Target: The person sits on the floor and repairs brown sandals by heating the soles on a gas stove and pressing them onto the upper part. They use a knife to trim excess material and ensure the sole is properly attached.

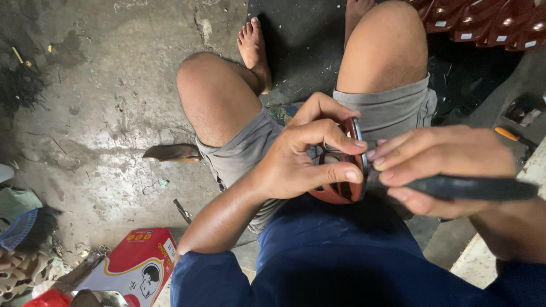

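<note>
Head view: left hand (pixel 301 156) clamps the reddish-brown moulded part (pixel 341 190) over the lap, right hand (pixel 438 165) closed around a black-handled tool (pixel 472 187) at its right rim; best worked with short, controlled strokes.

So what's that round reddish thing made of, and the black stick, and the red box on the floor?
The round reddish thing looks like glossy moulded plastic with a grey rim; it shines in the light, though it could be coated metal. The black stick in the right hand looks like matte plastic or rubber, a tool handle. The red box looks like printed cardboard, with folded edges.
</note>
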